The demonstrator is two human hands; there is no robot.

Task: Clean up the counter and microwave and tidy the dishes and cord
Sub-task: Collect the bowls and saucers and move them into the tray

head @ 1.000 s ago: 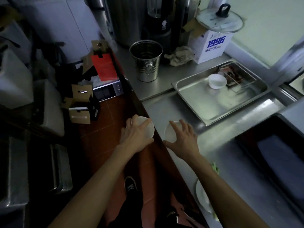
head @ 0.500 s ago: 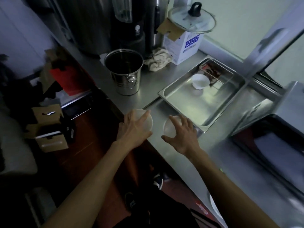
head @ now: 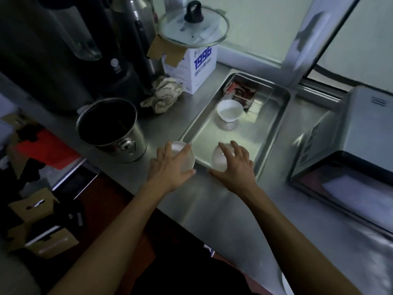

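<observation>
My left hand (head: pixel 170 167) grips a small white bowl (head: pixel 185 160) from above, over the steel counter just left of the metal tray (head: pixel 274 133). My right hand (head: pixel 236 167) grips a second white bowl (head: pixel 219 160) from above, at the tray's near corner. A third white bowl (head: pixel 229 109) stands upright farther back inside the tray. The microwave (head: pixel 353 145) sits at the right with its door open toward me.
A steel bucket (head: pixel 110 128) stands left of my hands. Behind it are dark appliances, a crumpled rag (head: pixel 163 94) and a white box (head: pixel 197 67) with a glass lid (head: pixel 193 28) on top. A plate edge (head: pixel 286 284) shows at the bottom.
Both hands have carried their bowls forward from the counter's edge toward the tray. My view has shifted right, bringing the microwave in.
</observation>
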